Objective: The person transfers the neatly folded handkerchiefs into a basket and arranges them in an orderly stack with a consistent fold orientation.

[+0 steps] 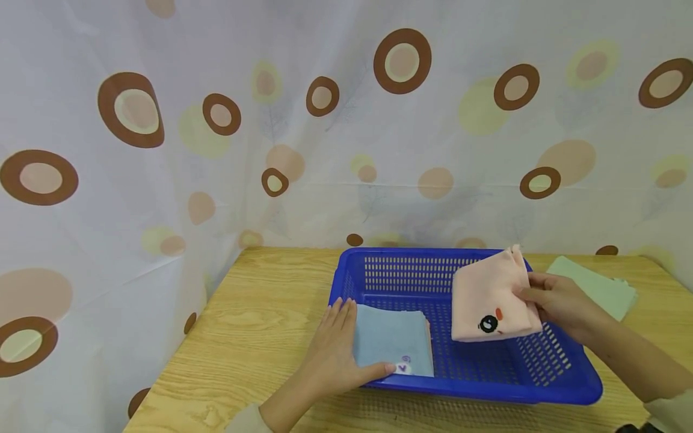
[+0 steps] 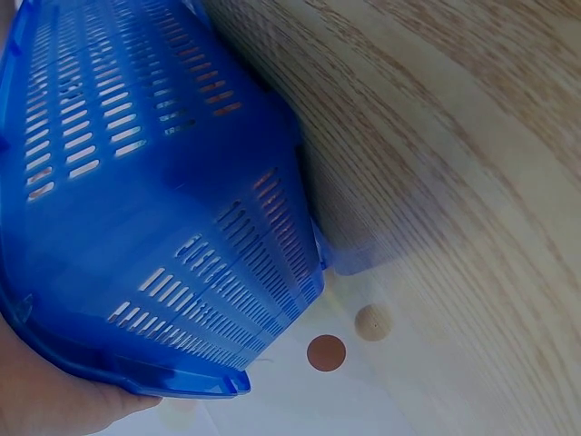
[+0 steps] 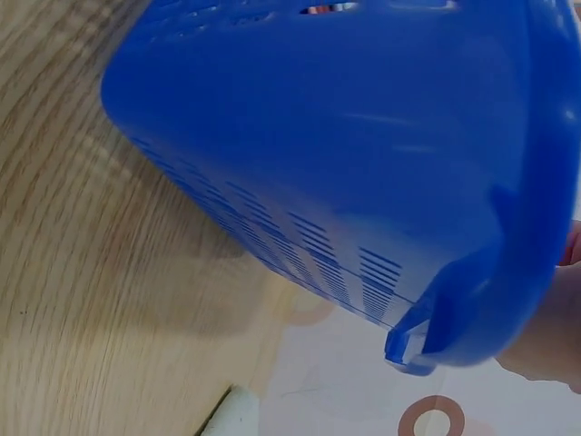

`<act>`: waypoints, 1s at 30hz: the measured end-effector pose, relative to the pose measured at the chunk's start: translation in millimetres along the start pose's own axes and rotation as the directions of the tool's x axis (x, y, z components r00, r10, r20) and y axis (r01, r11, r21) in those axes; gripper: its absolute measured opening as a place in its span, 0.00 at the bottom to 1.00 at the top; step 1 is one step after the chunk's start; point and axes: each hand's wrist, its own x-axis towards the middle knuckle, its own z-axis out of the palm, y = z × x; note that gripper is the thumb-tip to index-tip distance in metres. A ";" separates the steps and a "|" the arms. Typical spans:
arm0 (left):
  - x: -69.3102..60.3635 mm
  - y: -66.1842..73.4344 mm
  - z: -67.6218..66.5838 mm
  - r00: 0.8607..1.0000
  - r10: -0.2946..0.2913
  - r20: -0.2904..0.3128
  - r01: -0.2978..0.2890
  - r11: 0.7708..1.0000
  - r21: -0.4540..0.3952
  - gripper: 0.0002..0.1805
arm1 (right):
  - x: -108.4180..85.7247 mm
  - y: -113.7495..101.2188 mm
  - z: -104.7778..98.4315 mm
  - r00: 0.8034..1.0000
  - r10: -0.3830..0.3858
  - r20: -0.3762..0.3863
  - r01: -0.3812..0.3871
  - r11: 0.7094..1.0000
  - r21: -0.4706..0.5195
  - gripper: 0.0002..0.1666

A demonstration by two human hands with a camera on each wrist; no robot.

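Fingers of your right hand (image 1: 563,304) pinch folded pink cloth (image 1: 482,294) over blue plastic basket's (image 1: 503,390) right half; straight-fingered left hand (image 1: 337,353) lies at its left.

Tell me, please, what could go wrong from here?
The folded pink cloth, gripped along one side by the right hand, might flop open or slip. If it swings left, it could ruffle the folded light-blue cloth in the blue plastic basket. The left hand, resting at the basket's edge, might nudge the basket.
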 end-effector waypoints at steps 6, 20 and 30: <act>0.3 0.2 -0.7 1.000 -0.002 0.002 0.003 1.000 -0.010 0.63 | 3.7 -1.6 5.9 1.000 0.002 -0.010 -0.003 0.998 -0.064 0.36; 0.6 -0.3 0.0 1.000 0.002 -0.009 -0.002 1.000 0.000 0.63 | 14.8 3.4 14.4 1.000 -0.012 0.006 0.012 0.999 -0.052 0.33; 1.0 -0.5 0.3 1.000 -0.008 -0.010 0.008 1.000 -0.007 0.63 | 20.1 5.2 20.3 0.998 0.014 0.065 -0.015 1.000 0.006 0.32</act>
